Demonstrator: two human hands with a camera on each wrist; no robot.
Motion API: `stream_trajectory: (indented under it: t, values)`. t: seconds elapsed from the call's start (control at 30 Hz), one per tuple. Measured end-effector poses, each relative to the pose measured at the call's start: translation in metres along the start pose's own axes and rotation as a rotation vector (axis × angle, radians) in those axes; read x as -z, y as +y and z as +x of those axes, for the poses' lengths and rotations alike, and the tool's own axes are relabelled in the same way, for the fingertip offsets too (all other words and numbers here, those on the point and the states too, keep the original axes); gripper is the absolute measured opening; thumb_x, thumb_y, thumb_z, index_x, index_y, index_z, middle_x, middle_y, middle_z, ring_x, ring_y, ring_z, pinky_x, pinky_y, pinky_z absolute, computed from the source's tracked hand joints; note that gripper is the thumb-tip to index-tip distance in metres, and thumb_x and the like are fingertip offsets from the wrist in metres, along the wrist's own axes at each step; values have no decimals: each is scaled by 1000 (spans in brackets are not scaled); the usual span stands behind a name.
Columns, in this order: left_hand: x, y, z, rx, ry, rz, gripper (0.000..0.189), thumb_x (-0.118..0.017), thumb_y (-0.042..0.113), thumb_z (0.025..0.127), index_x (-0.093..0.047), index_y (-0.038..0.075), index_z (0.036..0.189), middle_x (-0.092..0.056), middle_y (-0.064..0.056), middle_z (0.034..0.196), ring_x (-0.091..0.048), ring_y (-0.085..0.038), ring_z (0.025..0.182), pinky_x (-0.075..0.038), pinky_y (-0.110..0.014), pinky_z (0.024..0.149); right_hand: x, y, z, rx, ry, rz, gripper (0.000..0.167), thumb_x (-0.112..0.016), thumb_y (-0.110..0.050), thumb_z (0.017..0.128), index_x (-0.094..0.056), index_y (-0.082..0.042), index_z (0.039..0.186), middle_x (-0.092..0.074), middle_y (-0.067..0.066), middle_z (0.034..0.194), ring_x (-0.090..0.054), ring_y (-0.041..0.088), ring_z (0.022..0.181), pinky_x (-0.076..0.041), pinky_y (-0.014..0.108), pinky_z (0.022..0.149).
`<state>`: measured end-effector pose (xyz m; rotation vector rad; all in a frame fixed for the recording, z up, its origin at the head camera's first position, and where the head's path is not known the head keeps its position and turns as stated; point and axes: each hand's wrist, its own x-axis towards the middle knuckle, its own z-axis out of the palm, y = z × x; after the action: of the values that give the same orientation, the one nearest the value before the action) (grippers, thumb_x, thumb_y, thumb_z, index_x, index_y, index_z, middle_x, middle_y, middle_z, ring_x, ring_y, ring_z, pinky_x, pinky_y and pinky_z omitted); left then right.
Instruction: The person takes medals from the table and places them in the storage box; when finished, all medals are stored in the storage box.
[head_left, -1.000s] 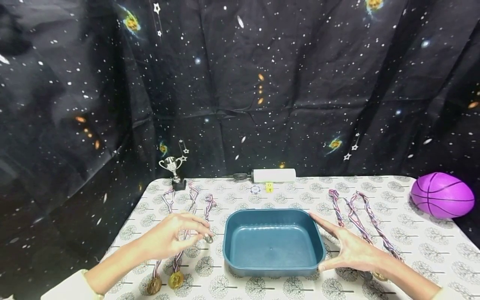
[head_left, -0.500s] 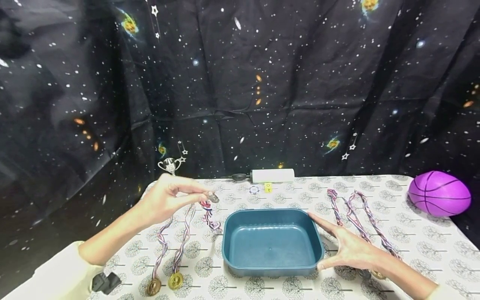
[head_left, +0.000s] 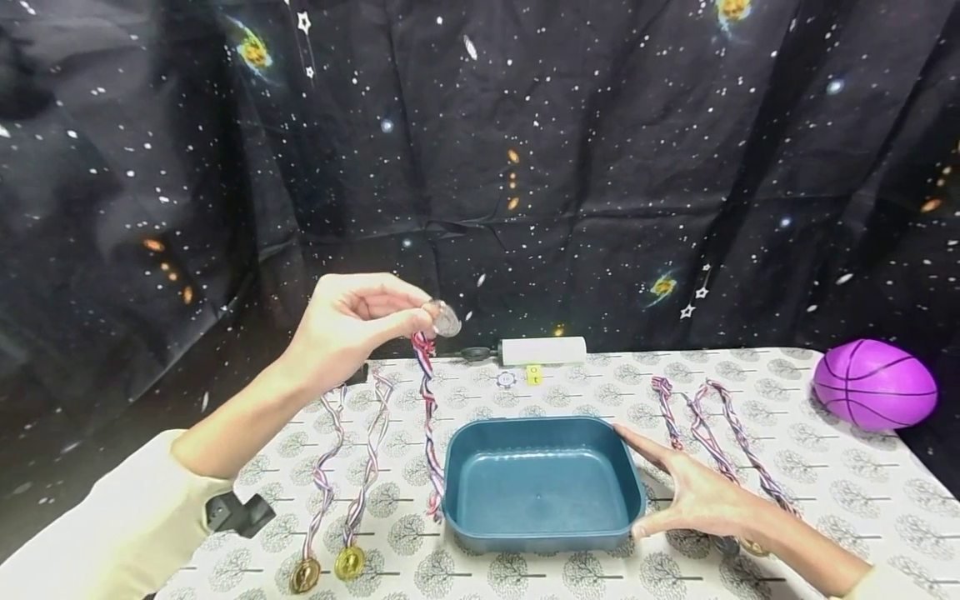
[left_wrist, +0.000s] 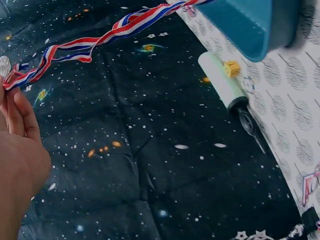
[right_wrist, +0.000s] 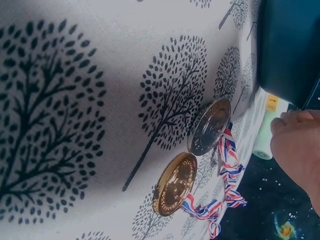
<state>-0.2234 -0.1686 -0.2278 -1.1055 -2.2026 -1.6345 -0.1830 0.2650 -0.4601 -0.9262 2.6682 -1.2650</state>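
Raised above the table's left half, my left hand (head_left: 348,329) pinches a silver medal (head_left: 446,318) between thumb and fingers. Its red, white and blue ribbon (head_left: 428,400) hangs down to the left side of the teal basin (head_left: 540,542). In the left wrist view the ribbon (left_wrist: 115,35) stretches from the fingertips toward the basin (left_wrist: 260,30). My right hand (head_left: 701,496) rests against the basin's right side, thumb and fingers spread along the rim. Nothing lies inside the basin. Beside my right wrist a silver medal (right_wrist: 210,127) and a gold medal (right_wrist: 175,184) lie on the cloth.
Two gold-toned medals, one a bronze shade (head_left: 305,575) and one yellow (head_left: 349,562), lie at the left with ribbons stretched back. A white pump (head_left: 542,351), a yellow letter cube (head_left: 533,374) and a poker chip (head_left: 506,379) are at the back. A purple ball (head_left: 875,384) sits far right.
My left hand has lifted the silver medal up from the table, and its ribbon has risen with it and now hangs down. The right hand has stayed at the basin.
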Motion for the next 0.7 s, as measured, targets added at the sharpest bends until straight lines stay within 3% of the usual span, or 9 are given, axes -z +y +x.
stream_trajectory:
  t: [0.17,0.37,0.6,0.7]
  values:
    - [-5,-6,13,27,68,27,14,-78,6,97,-80,4,111,-81,-10,104,-79,-24,90,-64,-36,86,-1,1,0,-18,-2,-4,126,-101,-34,68,-28,-23,170,-37,19,168,-35,47,149,-33,78,111]
    - [-8,-15,23,26,100,26,18,-78,9,97,-79,7,115,-81,-7,108,-78,-24,94,-61,-36,95,-2,4,1,-17,-2,-25,126,-101,-35,69,-27,-26,170,-38,13,169,-35,33,152,-34,68,114]
    - [-7,-20,33,25,101,31,19,-78,11,98,-79,5,117,-80,-7,109,-78,-22,98,-60,-33,97,-1,2,0,-3,-9,45,126,-101,-29,69,-26,-19,170,-35,21,169,-30,52,149,-27,81,112]
    - [-10,-26,30,44,67,32,18,-76,12,100,-78,6,117,-81,-6,108,-78,-22,97,-61,-34,95,-1,2,0,-5,-11,53,126,-101,-28,69,-26,-17,170,-34,24,168,-29,55,149,-26,82,111]
